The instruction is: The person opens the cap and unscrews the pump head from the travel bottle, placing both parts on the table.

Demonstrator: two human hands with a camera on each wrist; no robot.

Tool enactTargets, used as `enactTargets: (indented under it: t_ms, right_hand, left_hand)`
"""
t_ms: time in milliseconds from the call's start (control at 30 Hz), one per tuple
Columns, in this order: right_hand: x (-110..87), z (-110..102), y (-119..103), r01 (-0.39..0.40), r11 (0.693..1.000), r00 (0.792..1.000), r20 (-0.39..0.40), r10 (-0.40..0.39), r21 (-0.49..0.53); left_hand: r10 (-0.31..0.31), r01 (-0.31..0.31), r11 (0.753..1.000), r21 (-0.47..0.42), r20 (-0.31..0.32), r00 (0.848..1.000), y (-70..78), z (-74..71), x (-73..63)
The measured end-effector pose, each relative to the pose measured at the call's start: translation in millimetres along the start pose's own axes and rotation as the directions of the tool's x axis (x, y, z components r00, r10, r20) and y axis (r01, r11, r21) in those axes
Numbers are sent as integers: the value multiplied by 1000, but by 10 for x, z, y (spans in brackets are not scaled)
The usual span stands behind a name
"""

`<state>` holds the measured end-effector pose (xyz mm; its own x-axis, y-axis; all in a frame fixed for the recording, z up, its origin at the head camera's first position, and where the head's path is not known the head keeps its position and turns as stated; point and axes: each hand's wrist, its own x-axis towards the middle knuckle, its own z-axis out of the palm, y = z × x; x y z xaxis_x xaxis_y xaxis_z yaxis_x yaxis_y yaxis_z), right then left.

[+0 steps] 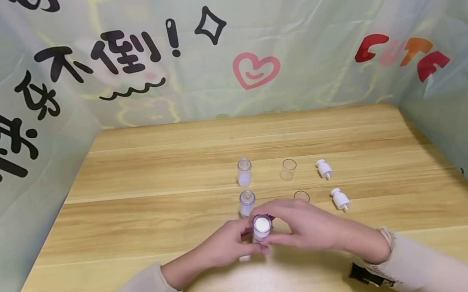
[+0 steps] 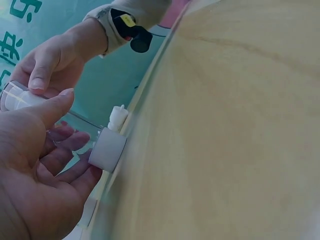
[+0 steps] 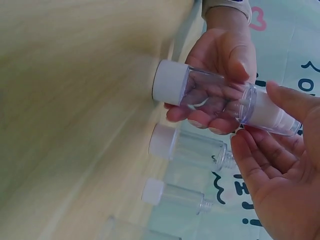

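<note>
A clear pump bottle with a white base (image 3: 170, 82) stands upright on the table between both hands. On its top is a white pump (image 3: 265, 111) under a clear cap (image 1: 262, 225). My left hand (image 1: 230, 241) holds the bottle's clear body, thumb on the near side and fingers behind it in the right wrist view. With thumb and fingers, my right hand (image 1: 306, 221) grips the clear cap at the upper end. Just behind the hands stands a second clear bottle (image 1: 247, 203), partly covered by them. Farther back is a third bottle (image 1: 244, 172).
Two clear caps, one farther back (image 1: 288, 170) and one partly behind my right hand (image 1: 301, 196), stand right of the bottles. Two white pumps (image 1: 324, 168) lie further right. A printed cloth (image 1: 297, 20) encloses the wooden table (image 1: 151, 168) at the back and sides.
</note>
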<state>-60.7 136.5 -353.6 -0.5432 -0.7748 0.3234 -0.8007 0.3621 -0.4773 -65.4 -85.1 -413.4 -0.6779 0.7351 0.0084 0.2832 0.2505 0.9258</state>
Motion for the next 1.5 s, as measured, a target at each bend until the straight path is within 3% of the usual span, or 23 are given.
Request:
enactTargets:
  t_ms: [467, 733, 1100, 1500]
  right_hand:
    - [138, 131, -39, -112, 980, 992, -32, 119, 166]
    - [215, 164, -37, -202, 923, 976, -7, 216, 327]
    - [224, 170, 5, -215, 870, 974, 34, 223, 444]
    - [205, 221, 18, -64, 952, 990, -98, 98, 299]
  left_hand:
    - [-40, 40, 999, -3, -31, 999, -65, -126, -75]
    - [-19, 19, 1000, 10, -41, 999, -94, -183, -67]
    - [27, -27, 999, 39, -2, 1000, -150, -223, -49]
    - [39, -40, 998, 50, 11, 999, -157, -222, -43]
